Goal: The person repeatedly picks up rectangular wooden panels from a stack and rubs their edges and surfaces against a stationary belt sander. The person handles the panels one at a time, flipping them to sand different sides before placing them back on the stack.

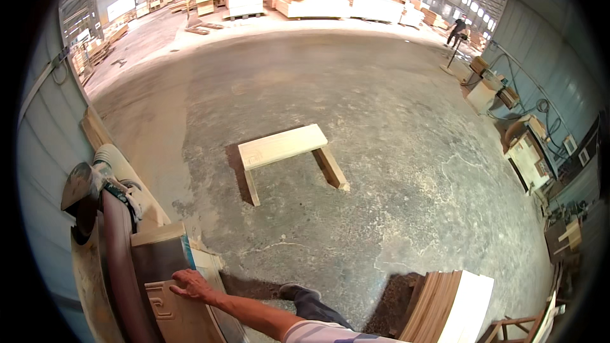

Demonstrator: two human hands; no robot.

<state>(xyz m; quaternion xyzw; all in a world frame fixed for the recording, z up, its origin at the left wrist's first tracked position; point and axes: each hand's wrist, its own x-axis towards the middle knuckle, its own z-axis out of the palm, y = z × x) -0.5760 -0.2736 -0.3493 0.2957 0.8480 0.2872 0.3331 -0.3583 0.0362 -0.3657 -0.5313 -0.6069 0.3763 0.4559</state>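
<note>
My right hand [192,286] reaches across to the left, over the sanding machine's table. Its fingers look slightly bent and apart, at the far edge of a pale wooden panel [181,321]. A carved line pattern marks that panel, which lies beside the upright brown sanding belt [119,260]. Whether the fingertips press on the wood is hard to make out. A dark metal plate [162,260] with a wooden strip [157,234] along its far side lies just beyond the hand. My left hand is out of view.
On the concrete floor ahead, a pale board [283,146] rests across two wooden blocks [332,168]. A stack of boards [445,305] stands at my lower right. Equipment and cables [540,105] line the right wall. Far off are wood stacks [311,5] and a person [457,28].
</note>
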